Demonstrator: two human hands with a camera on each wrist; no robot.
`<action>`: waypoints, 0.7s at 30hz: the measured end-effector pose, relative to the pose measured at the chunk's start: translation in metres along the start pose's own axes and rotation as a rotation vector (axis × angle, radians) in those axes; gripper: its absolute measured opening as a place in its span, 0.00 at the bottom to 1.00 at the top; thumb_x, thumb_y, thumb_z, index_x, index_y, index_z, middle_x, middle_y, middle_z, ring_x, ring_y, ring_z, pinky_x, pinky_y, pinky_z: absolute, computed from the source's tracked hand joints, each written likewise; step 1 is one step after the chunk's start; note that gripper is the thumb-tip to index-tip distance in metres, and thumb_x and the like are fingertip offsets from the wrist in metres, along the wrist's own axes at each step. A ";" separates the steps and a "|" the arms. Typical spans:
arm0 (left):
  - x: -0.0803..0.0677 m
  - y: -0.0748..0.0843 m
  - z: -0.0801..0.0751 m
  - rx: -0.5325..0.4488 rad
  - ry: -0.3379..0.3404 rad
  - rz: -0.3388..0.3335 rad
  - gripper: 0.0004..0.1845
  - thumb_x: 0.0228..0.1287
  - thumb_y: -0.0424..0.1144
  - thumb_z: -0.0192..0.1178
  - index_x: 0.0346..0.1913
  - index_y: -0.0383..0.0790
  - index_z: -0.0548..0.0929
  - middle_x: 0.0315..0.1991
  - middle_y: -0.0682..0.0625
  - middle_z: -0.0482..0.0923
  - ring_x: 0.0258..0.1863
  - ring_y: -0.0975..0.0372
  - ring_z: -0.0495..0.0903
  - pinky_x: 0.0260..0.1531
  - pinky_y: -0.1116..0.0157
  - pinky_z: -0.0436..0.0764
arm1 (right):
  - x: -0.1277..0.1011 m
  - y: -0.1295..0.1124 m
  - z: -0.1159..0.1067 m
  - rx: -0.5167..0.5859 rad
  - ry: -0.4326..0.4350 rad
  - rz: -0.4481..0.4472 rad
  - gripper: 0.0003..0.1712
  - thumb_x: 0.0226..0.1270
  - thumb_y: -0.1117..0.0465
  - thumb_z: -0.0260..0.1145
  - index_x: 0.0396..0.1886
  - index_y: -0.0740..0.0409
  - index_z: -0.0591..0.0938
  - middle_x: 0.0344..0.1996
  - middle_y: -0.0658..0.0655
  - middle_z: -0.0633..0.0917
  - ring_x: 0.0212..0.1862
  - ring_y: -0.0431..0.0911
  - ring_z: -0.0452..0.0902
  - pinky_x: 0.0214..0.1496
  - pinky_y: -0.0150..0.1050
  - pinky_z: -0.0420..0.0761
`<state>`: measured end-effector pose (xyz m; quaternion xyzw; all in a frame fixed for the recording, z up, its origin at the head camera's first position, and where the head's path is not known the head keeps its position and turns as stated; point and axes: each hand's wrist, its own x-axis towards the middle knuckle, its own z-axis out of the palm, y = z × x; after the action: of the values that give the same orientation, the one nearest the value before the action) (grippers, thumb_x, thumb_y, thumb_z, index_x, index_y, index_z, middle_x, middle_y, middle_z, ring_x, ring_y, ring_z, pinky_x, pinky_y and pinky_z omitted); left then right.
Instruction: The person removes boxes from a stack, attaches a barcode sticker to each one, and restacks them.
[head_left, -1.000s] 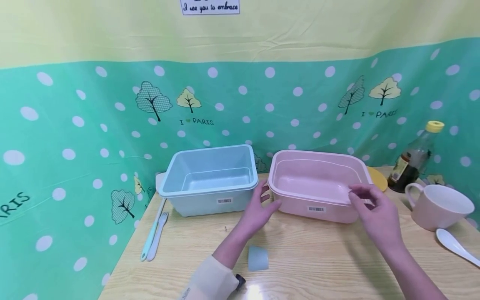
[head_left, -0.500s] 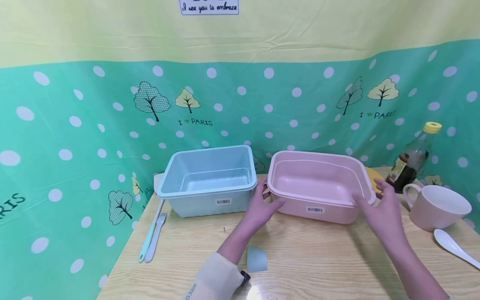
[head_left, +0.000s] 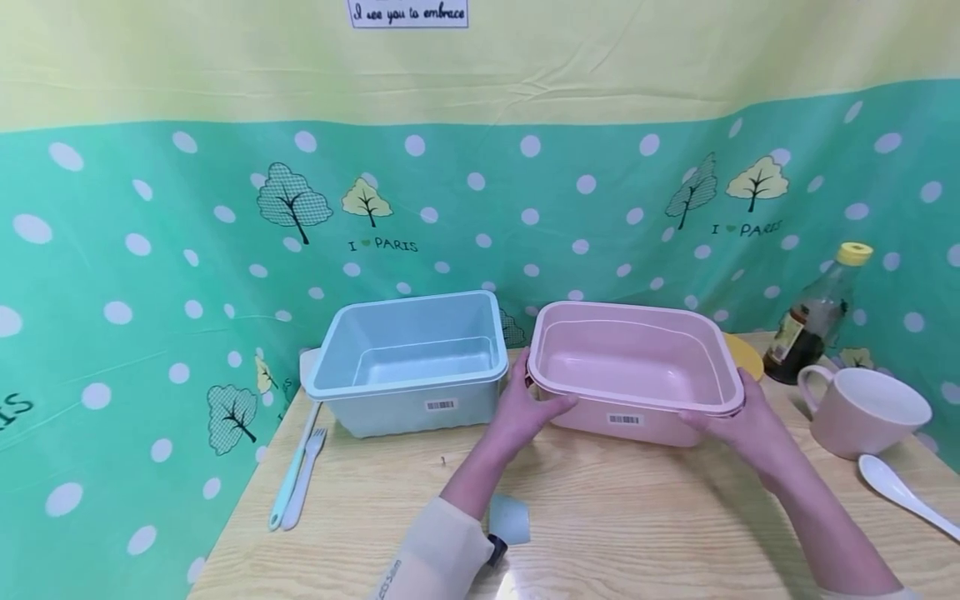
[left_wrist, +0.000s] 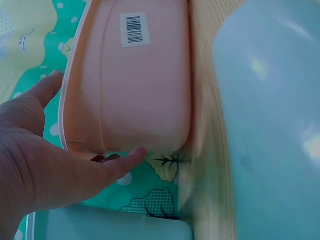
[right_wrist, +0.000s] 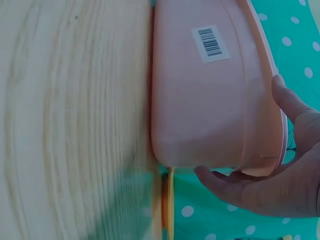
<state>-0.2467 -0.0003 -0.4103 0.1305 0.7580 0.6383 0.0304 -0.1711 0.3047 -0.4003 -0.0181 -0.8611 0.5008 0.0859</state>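
A pink plastic basin (head_left: 581, 417) with a barcode label on its front wall sits on the table, right of a light blue basin (head_left: 397, 412). My left hand (head_left: 523, 414) holds its left end, thumb at the front rim and fingers around the side. At the other end, my right hand (head_left: 750, 425) grips under the rim, its thumb on the front and its fingers along the right side. The right wrist view shows that thumb (right_wrist: 286, 97) at the rim. Some fingertips of both hands are hidden by the basin. The basin's visible inside is bare.
A small pale blue cup (head_left: 510, 521) lies by my left forearm. Left are a fork (head_left: 306, 479) and a turquoise-handled utensil (head_left: 291, 487). Right stand a mug (head_left: 862, 417), a white spoon (head_left: 900, 493), a dark sauce bottle (head_left: 806, 329) and a yellow disc (head_left: 745, 354).
My right hand has moved from the basin's front right rim around to its right end and taken hold. My left hand has closed in on the left end. The view has shifted slightly.
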 end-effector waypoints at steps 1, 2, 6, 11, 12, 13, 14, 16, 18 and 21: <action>0.001 -0.001 0.000 -0.007 -0.001 0.002 0.61 0.52 0.46 0.79 0.81 0.41 0.48 0.76 0.40 0.60 0.73 0.47 0.61 0.70 0.45 0.61 | 0.000 0.001 -0.001 0.010 -0.011 0.001 0.59 0.63 0.59 0.75 0.79 0.69 0.45 0.68 0.74 0.63 0.62 0.61 0.65 0.46 0.24 0.71; 0.001 -0.002 -0.001 -0.018 -0.004 0.004 0.61 0.52 0.45 0.79 0.81 0.41 0.48 0.76 0.40 0.60 0.74 0.47 0.61 0.70 0.45 0.61 | 0.000 0.002 -0.002 0.025 -0.024 0.010 0.60 0.64 0.59 0.75 0.79 0.69 0.43 0.69 0.75 0.61 0.62 0.62 0.64 0.45 0.26 0.73; 0.004 -0.006 -0.003 -0.061 -0.020 0.013 0.60 0.53 0.42 0.78 0.81 0.41 0.48 0.77 0.40 0.59 0.74 0.47 0.60 0.70 0.46 0.63 | 0.001 0.007 -0.004 0.095 -0.062 0.046 0.63 0.65 0.59 0.74 0.80 0.66 0.36 0.71 0.77 0.55 0.64 0.66 0.60 0.45 0.42 0.81; 0.006 -0.011 -0.006 -0.078 -0.044 0.015 0.57 0.55 0.42 0.77 0.81 0.44 0.50 0.75 0.43 0.62 0.73 0.47 0.62 0.69 0.47 0.65 | 0.004 0.012 -0.004 0.141 -0.090 0.067 0.66 0.66 0.60 0.73 0.80 0.59 0.30 0.73 0.78 0.51 0.68 0.71 0.55 0.46 0.55 0.82; 0.007 -0.012 -0.007 -0.080 -0.049 0.017 0.56 0.55 0.42 0.77 0.81 0.45 0.51 0.75 0.44 0.63 0.73 0.47 0.62 0.69 0.47 0.65 | 0.004 0.013 -0.004 0.141 -0.097 0.072 0.66 0.66 0.60 0.73 0.80 0.58 0.28 0.74 0.79 0.50 0.69 0.72 0.53 0.46 0.57 0.82; 0.007 -0.013 -0.007 -0.082 -0.055 0.021 0.56 0.55 0.42 0.77 0.81 0.46 0.51 0.74 0.44 0.63 0.72 0.47 0.63 0.69 0.46 0.65 | 0.005 0.013 -0.004 0.145 -0.101 0.076 0.67 0.66 0.60 0.72 0.80 0.57 0.28 0.74 0.78 0.50 0.70 0.73 0.52 0.47 0.57 0.81; 0.007 -0.013 -0.008 -0.084 -0.060 0.027 0.55 0.56 0.41 0.77 0.81 0.46 0.52 0.74 0.45 0.64 0.72 0.47 0.63 0.69 0.46 0.64 | 0.005 0.014 -0.005 0.147 -0.106 0.079 0.67 0.67 0.59 0.72 0.80 0.56 0.27 0.74 0.79 0.49 0.71 0.74 0.51 0.48 0.59 0.81; 0.008 -0.015 -0.008 -0.096 -0.070 0.034 0.55 0.56 0.40 0.77 0.81 0.48 0.52 0.73 0.46 0.64 0.72 0.46 0.64 0.69 0.45 0.64 | 0.005 0.013 -0.005 0.157 -0.111 0.086 0.67 0.67 0.59 0.72 0.80 0.56 0.26 0.75 0.79 0.48 0.71 0.74 0.50 0.49 0.62 0.80; 0.008 -0.015 -0.008 -0.114 -0.073 0.047 0.54 0.56 0.38 0.76 0.80 0.47 0.53 0.73 0.46 0.64 0.71 0.45 0.64 0.69 0.45 0.63 | 0.005 0.013 -0.005 0.169 -0.110 0.077 0.65 0.68 0.59 0.71 0.80 0.56 0.28 0.74 0.78 0.49 0.70 0.73 0.51 0.49 0.64 0.81; 0.007 -0.013 -0.008 -0.148 -0.074 0.062 0.52 0.55 0.35 0.76 0.79 0.46 0.56 0.72 0.47 0.66 0.71 0.42 0.64 0.69 0.44 0.64 | 0.005 0.012 -0.005 0.142 -0.090 0.057 0.63 0.68 0.59 0.71 0.80 0.60 0.31 0.73 0.78 0.50 0.67 0.70 0.55 0.46 0.55 0.84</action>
<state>-0.2575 -0.0086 -0.4209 0.1746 0.7026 0.6881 0.0483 -0.1756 0.3151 -0.4074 -0.0137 -0.8255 0.5632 0.0339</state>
